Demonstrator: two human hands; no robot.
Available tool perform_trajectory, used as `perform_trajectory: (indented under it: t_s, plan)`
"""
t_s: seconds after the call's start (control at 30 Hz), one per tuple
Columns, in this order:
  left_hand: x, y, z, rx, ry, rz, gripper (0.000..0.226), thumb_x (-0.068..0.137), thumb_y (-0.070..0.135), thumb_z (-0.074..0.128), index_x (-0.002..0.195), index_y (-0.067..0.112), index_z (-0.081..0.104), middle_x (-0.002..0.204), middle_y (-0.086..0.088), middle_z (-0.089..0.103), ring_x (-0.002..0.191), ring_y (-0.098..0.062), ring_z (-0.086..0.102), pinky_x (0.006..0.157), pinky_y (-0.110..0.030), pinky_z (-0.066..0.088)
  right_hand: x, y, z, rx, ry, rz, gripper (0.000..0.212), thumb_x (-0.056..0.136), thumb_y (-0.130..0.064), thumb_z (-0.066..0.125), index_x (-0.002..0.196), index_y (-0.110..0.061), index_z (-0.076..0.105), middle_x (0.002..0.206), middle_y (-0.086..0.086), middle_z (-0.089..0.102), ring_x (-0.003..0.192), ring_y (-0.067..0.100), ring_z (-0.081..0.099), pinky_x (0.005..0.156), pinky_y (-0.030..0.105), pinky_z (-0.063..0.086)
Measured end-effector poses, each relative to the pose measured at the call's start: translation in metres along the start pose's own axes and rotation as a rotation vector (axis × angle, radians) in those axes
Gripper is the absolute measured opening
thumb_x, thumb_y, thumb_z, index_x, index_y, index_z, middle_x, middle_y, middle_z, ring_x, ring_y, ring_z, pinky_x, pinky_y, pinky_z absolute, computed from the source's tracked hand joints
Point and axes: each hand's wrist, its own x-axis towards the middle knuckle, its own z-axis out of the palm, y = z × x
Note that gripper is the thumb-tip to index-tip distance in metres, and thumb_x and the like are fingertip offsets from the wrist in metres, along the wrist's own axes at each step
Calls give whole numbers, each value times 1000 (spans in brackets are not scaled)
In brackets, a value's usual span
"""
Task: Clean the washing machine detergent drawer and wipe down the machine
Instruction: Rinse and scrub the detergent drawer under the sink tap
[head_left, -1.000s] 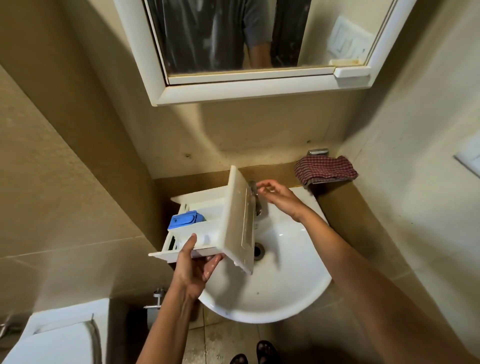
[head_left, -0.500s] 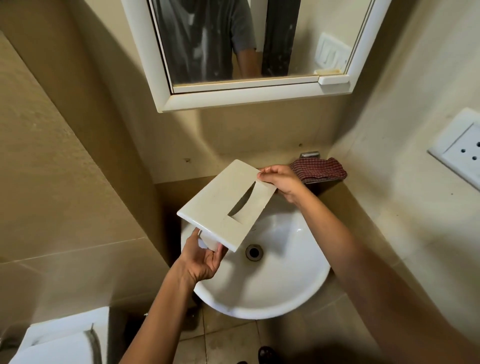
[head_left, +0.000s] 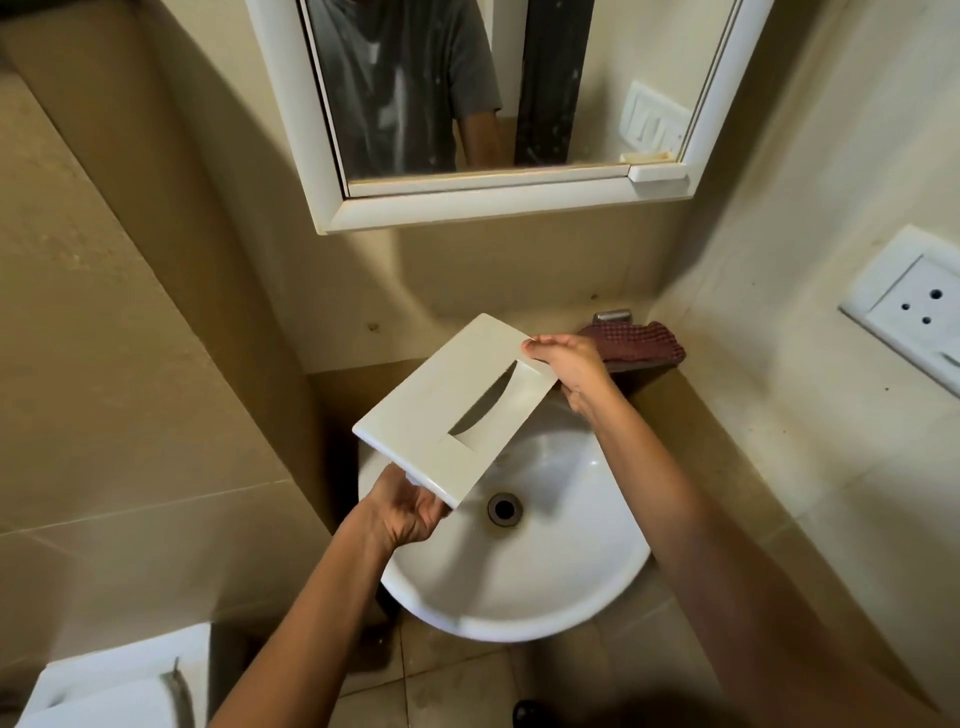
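Note:
I hold the white detergent drawer (head_left: 441, 410) over the white sink (head_left: 587, 597), its flat front panel with the recessed handle slot facing up at me. The compartments are hidden behind the panel. My left hand (head_left: 408, 514) grips the drawer's near lower edge from underneath. My right hand (head_left: 569, 361) pinches the far upper corner of the panel. A red checked cloth (head_left: 644, 343) lies on the ledge behind the sink, just beyond my right hand.
The sink drain (head_left: 504, 508) lies just right of my left hand. A white-framed mirror (head_left: 493, 104) hangs above. A wall socket (head_left: 914, 306) is on the right wall. A white toilet cistern (head_left: 119, 680) stands at lower left. Tiled walls close in on both sides.
The drawer has turned from side-on, compartments and blue insert showing, to front panel facing up. My right hand left the tap area and took hold of the panel's far corner.

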Motion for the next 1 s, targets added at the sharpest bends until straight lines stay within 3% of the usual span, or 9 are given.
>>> perform_trajectory:
  t_s: [0.1,0.2,0.27,0.4,0.53,0.63,0.7,0.83,1.0]
  plan:
    - [7,-5,-5,-22,41,5,29,91,32,59,111,11,61,97,-5,64,73,-25,69,47,-41,58,-5,8,1,-130,15,25,9,80,-5,73,85,-5,65,85,2,63,84,16,58,76,25,47]
    - [7,-3,-11,90,86,39,36,91,33,60,115,7,63,99,-12,68,74,-32,72,53,-42,60,-8,11,-4,-64,8,12,16,79,-4,73,75,-14,62,84,1,66,81,14,61,80,24,48]
    - [6,-4,-11,133,105,32,37,89,36,61,117,13,61,95,-10,68,74,-31,72,55,-40,60,-9,17,-9,-150,1,27,13,78,-5,75,80,-11,63,89,6,68,83,17,63,81,27,50]
    - [-6,-5,2,222,113,169,29,83,31,64,91,3,71,80,-11,72,63,-29,71,52,-36,60,-17,15,-13,5,12,-1,14,80,-2,71,78,-13,63,79,-1,65,75,13,62,77,26,51]
    - [-21,-12,12,249,81,276,23,78,30,70,91,12,68,80,-3,69,64,-22,70,58,-33,60,-26,11,-20,-7,-49,-19,16,83,1,67,79,-14,62,78,0,65,71,11,62,67,21,50]
    - [-37,-25,26,325,-2,359,24,84,28,60,73,10,71,68,-5,68,53,-21,66,51,-29,57,-33,10,-32,67,-145,22,16,82,4,66,85,-12,62,88,6,66,78,16,64,75,28,52]
    - [-45,-32,28,377,-30,441,27,87,26,55,70,11,69,66,-7,68,51,-22,65,50,-29,56,-37,13,-41,78,-216,45,18,83,5,64,88,-12,61,88,5,67,79,15,64,70,26,54]
    - [-45,-33,21,425,-56,523,14,77,26,64,82,13,68,77,-6,69,62,-21,66,59,-30,56,-42,29,-54,-5,-268,96,20,84,2,65,90,-16,59,87,1,68,80,14,64,73,30,50]
    - [-34,-30,11,503,126,614,46,77,32,70,117,10,65,100,-16,62,78,-27,62,64,-35,54,-29,47,-68,-346,-236,50,18,80,2,67,92,-11,67,87,2,66,87,15,59,71,22,46]
